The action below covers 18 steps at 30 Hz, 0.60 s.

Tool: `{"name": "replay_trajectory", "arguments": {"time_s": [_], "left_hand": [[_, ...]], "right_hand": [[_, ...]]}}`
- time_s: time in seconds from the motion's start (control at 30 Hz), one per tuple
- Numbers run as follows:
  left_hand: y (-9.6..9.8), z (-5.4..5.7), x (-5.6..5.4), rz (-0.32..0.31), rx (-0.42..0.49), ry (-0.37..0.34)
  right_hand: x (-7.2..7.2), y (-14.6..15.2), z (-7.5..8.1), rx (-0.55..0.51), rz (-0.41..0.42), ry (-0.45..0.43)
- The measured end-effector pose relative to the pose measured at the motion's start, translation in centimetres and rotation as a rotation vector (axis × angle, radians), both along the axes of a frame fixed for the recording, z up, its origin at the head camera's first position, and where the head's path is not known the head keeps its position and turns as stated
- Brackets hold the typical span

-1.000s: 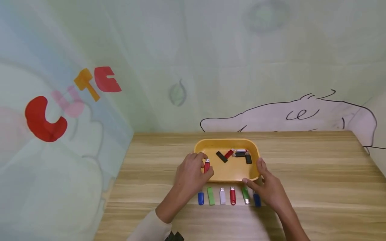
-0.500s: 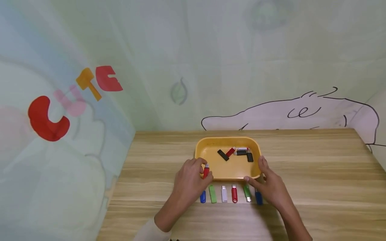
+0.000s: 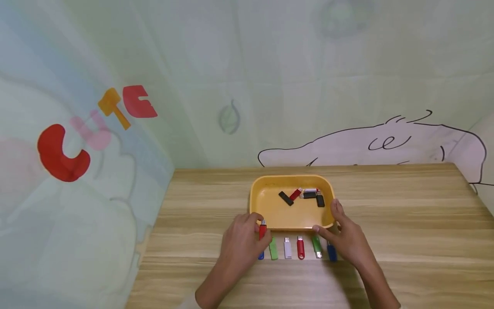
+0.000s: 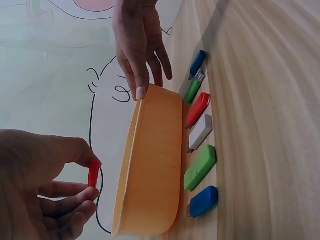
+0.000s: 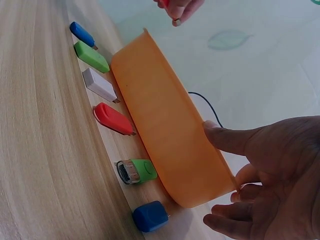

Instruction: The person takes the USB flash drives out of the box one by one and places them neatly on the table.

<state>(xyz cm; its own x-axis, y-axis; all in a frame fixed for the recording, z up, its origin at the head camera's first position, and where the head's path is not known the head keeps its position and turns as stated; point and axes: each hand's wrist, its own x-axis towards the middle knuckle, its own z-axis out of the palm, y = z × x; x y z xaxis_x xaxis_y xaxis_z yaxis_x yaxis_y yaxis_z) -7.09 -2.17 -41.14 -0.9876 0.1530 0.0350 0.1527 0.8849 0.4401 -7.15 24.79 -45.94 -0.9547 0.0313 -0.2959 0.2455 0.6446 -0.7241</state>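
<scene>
My left hand point(image 3: 240, 241) pinches a red USB stick point(image 3: 263, 230) between thumb and fingers, its metal plug pointing up and away. It hovers just in front of the left front corner of a yellow plastic tray point(image 3: 272, 214). My right hand point(image 3: 352, 241) holds the tray's right front corner, with the thumb at the front rim and the fingers along the right side. Inside the tray lie several more sticks, among them a black stick point(image 3: 286, 198), a red stick point(image 3: 295, 194) and a white stick point(image 3: 310, 190).
In front of the tray runs a row of sticks: a blue one point(image 4: 204, 201), a light green one point(image 3: 273, 249), a white one point(image 3: 287, 249), a red one point(image 3: 300, 248), a green one point(image 3: 317, 246) and a dark blue one point(image 3: 332, 252). A printed cloth point(image 3: 193, 107) hangs behind the wooden table point(image 3: 208, 193).
With the red stick in its pinch, my left hand has come back from over the tray toward the front, now close above the row's left end. My right hand keeps its hold on the tray.
</scene>
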Motion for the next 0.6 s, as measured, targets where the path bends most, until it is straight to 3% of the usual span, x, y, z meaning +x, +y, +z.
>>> {"name": "replay_trajectory", "arguments": {"time_s": [0.23, 0.6], "left_hand": [[-0.3, -0.7, 1.4, -0.011, 0.028, 0.023], [-0.6, -1.6, 3.3, 0.014, -0.008, -0.040]], "right_hand": [[0.0, 0.0, 0.0, 0.004, 0.005, 0.007], [-0.1, -0.1, 0.0, 0.012, -0.002, -0.011]]}}
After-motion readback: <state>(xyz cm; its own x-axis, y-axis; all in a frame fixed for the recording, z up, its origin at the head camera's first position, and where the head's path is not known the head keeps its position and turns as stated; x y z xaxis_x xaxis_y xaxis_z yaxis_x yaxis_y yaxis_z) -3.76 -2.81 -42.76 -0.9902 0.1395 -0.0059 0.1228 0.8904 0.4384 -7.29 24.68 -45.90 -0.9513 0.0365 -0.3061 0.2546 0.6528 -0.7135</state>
